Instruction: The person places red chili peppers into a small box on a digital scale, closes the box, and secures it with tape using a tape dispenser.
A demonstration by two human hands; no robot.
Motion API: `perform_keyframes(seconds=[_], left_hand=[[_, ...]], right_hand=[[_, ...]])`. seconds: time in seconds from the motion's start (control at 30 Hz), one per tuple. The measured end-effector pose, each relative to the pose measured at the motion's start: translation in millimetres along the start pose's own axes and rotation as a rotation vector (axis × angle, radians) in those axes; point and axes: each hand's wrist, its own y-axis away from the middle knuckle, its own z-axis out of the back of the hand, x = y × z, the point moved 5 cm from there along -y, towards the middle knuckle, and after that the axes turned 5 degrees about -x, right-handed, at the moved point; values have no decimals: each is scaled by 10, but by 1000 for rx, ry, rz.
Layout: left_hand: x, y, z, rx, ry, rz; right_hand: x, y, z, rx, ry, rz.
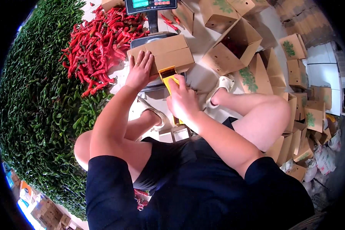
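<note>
A closed cardboard box point(169, 51) sits on the platform of a digital scale point(153, 23), its flaps meeting in a seam along the top. My left hand point(140, 69) lies flat on the left end of the box, fingers spread. My right hand point(184, 97) grips a yellow hand-held tool point(168, 77), either a carton stapler or a tape dispenser; I cannot tell which. The tool's front end meets the near edge of the box, close to the seam. My fingers and palm hide most of its body.
Red chili peppers point(100, 43) lie heaped left of the scale, beside a large mound of green peppers point(43, 109). An open cardboard box point(233, 46) with dark red contents stands to the right. More cartons point(256, 73) crowd the right side, with plastic bags point(323, 159) farther back.
</note>
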Motion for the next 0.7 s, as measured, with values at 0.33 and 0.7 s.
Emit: perform_keyframes(seconds=[0.33, 0.7], left_hand=[[-16, -5, 37, 60, -20, 3], [-13, -6, 1, 36, -30, 3]], right_hand=[[-40, 111, 61, 17, -53, -6], [-187, 345, -208, -126, -66, 23]])
